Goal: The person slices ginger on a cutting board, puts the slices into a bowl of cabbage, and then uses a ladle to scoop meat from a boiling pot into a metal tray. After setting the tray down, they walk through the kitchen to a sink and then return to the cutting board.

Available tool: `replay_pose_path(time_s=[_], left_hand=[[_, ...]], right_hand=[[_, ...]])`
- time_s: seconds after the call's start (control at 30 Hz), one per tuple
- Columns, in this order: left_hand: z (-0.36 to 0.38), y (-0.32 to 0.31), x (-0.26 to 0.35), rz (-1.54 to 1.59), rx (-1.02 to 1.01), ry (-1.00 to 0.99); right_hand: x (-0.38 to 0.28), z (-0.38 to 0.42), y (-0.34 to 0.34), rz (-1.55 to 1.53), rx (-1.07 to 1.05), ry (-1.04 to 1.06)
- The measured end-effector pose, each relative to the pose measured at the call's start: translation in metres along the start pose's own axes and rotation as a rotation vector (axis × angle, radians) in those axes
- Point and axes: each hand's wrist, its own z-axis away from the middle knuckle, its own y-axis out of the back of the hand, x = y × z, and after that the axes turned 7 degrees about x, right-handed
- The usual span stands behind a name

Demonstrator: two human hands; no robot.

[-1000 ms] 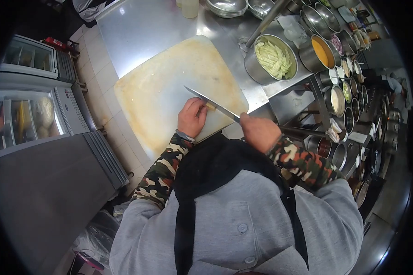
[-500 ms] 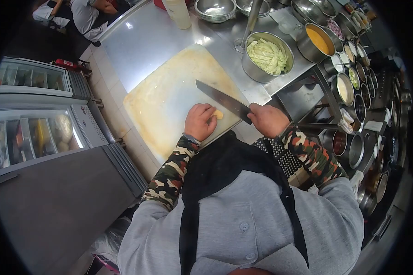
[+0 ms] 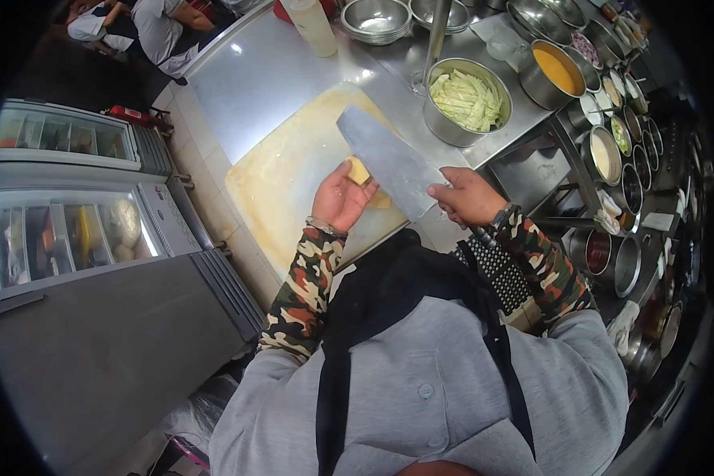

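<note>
My left hand (image 3: 341, 197) is turned palm up over the near part of a worn cutting board (image 3: 278, 166), pinching a yellow piece of food (image 3: 358, 170) between its fingers. To its right, my right hand (image 3: 466, 197) grips the handle of a wide cleaver (image 3: 391, 163). The blade's flat face is tilted toward the camera, and its far end points up and left, close beside the yellow piece. Another yellowish piece (image 3: 380, 201) lies on the board, partly hidden by the blade and my left hand.
A metal pot of cut cabbage (image 3: 466, 101) stands right of the board, with an orange-filled pot (image 3: 558, 70) beyond. A squeeze bottle (image 3: 313, 30) and steel bowls (image 3: 375, 17) are at the back. Glass-topped fridges (image 3: 63, 238) line the left; people (image 3: 163, 32) are at the far left.
My left hand has turned from palm down on the board to palm up, lifting the yellow piece. My right hand has rolled the cleaver so that its broad face shows.
</note>
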Motion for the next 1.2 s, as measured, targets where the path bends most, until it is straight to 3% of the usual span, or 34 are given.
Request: replay_pose_path(time_s=[0.07, 0.1, 0.13, 0.17, 0.2, 0.27, 0.4, 0.47, 0.73, 0.8, 1.13, 1.2], left_hand=[[0.007, 0.027, 0.006, -0.41, 0.239, -0.089], [0.01, 0.035, 0.006, -0.407, 0.245, -0.088], [0.013, 0.043, 0.004, -0.859, 0.36, -0.297], [0.017, 0.051, 0.003, -1.311, 0.468, -0.509], [0.021, 0.053, 0.003, -1.309, 0.471, -0.507], [0.025, 0.056, -0.001, -1.993, 0.1, -1.059], [0.043, 0.011, -0.015, -2.041, 0.171, -1.042], [0.034, 0.028, -0.022, -2.006, 0.021, -0.748], [0.016, 0.033, -0.026, -2.071, -0.028, -0.879], [0.013, 0.039, -0.027, -2.043, -0.062, -1.026], [0.013, 0.046, -0.03, -1.908, -0.059, -1.086], [0.012, 0.05, -0.03, -1.868, -0.034, -1.112]], right_hand=[[0.006, -0.002, 0.004, 0.021, 0.032, -0.017], [0.009, -0.003, 0.006, 0.183, 0.128, 0.043], [0.014, -0.003, 0.009, 0.346, 0.223, 0.102], [0.028, -0.007, 0.013, 0.564, 0.311, 0.31], [0.029, -0.006, 0.012, 0.566, 0.307, 0.308], [0.032, 0.003, 0.008, 0.751, 0.329, 0.369], [0.027, 0.023, -0.009, 0.924, 0.304, 0.26], [0.028, 0.03, -0.017, 0.985, 0.292, 0.296], [0.023, 0.045, -0.02, 1.123, 0.31, 0.379], [0.013, 0.054, -0.022, 1.196, 0.278, 0.352], [0.03, 0.031, -0.048, 1.247, 0.272, 0.33], [0.025, 0.025, -0.046, 1.252, 0.287, 0.403]])
